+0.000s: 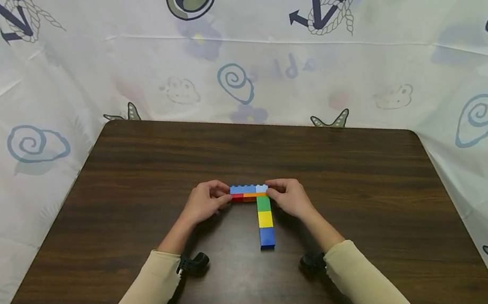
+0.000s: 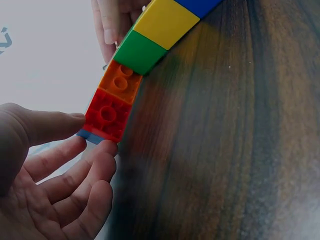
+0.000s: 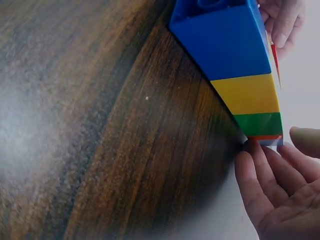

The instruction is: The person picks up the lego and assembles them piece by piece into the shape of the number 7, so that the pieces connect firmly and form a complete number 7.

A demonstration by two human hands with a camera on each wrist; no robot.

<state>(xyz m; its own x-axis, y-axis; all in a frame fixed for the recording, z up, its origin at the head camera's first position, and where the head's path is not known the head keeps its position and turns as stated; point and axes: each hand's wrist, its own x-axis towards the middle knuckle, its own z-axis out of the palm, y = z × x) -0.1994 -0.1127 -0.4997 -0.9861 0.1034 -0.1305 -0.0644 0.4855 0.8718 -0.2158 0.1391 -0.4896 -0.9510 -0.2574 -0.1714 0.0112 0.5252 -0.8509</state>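
Observation:
Toy building bricks are joined into one L-like piece lying on the table. Its far row has a mid-blue brick (image 1: pixel 242 189) and a light blue brick (image 1: pixel 261 189), over a red brick (image 2: pixel 107 114) and an orange brick (image 2: pixel 120 81). From the right end, a green brick (image 1: pixel 264 203), a yellow brick (image 1: pixel 265 219) and a dark blue brick (image 1: pixel 267 237) run toward me. My left hand (image 1: pixel 204 202) pinches the red and mid-blue end, thumb against the red brick. With thumb and fingertips, my right hand (image 1: pixel 292 197) holds the light blue end.
The dark wood-grain table (image 1: pixel 151 158) has rounded far corners. Behind it and on both sides hangs a white cloth (image 1: pixel 375 61) printed with anchors, shells and starfish. A black wrist camera (image 1: pixel 194 263) sits at the left cuff, another camera (image 1: pixel 313 262) at the right.

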